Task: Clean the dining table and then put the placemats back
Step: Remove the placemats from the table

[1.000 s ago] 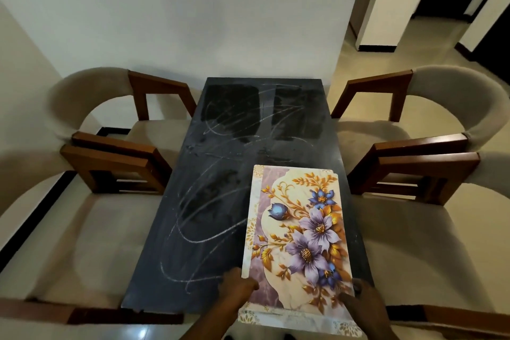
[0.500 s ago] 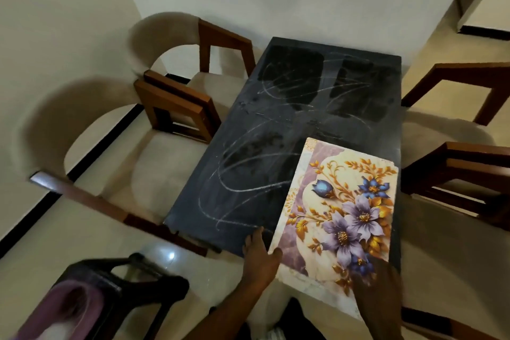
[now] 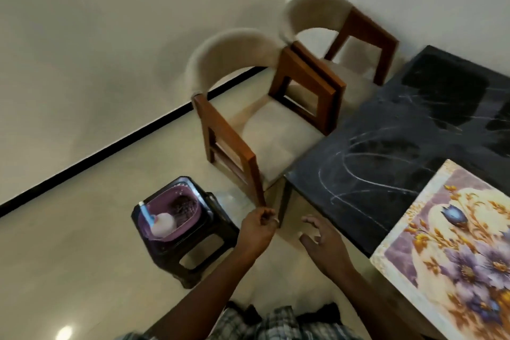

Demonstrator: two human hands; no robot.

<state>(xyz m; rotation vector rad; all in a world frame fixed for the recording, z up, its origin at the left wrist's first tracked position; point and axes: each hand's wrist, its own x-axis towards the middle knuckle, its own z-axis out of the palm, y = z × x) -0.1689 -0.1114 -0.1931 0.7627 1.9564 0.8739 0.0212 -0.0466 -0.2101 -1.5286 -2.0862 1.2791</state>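
Your left hand [image 3: 258,226] hangs with its fingers loosely curled and, as far as the blur lets me tell, nothing in it. Your right hand [image 3: 321,243] is splayed wide and empty. Both hover over the pale glossy floor, between the stool [image 3: 193,262] and the table [image 3: 386,152] corner, touching neither. That reads as you facing the supplies rather than the mat [image 3: 455,257].

The stool is low, black moulded plastic, parked near the table so the cleaning kit sits within reach. On it rests a purple slotted basket [image 3: 180,189] holding something white and rounded, a blue-tipped piece and a dark, coarse lump, probably a scrubber.

The table is a dark, stone-like slab with square edges, streaked with whitish curved smears, so I'd judge the wiping unfinished. The mat, thin, stiff and printed with purple and gold flowers, lies flat on the near end, one corner past the edge. A cushioned wooden chair [image 3: 276,135] is tucked beside the table.
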